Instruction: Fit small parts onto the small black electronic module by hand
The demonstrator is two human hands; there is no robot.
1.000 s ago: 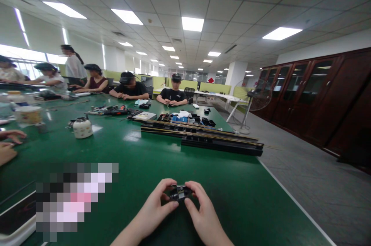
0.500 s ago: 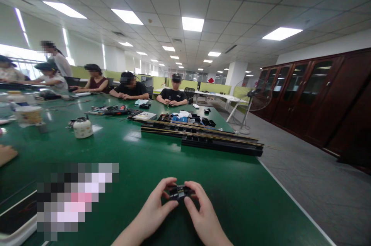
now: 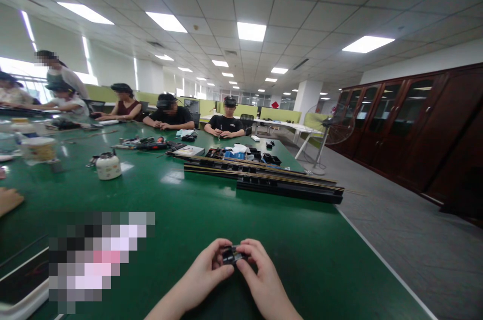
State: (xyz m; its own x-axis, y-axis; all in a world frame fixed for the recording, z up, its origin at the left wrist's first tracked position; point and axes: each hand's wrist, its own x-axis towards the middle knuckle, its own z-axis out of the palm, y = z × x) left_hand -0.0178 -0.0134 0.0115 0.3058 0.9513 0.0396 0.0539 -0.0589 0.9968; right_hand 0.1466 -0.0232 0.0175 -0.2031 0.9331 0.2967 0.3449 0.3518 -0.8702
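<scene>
A white jar [image 3: 108, 166] is standing on the green surface [image 3: 181, 212]; golden rods [image 3: 264, 176] are lying along black rails [image 3: 287, 193]; a fan [image 3: 327, 123] is standing near cabinets [image 3: 418, 131].

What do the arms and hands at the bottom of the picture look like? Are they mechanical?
No, they're human. The left hand and right hand are ungloved, with no ring visible. The left forearm and right forearm taper towards the wrists; no sleeve, watch, cable or marking shows.
</scene>
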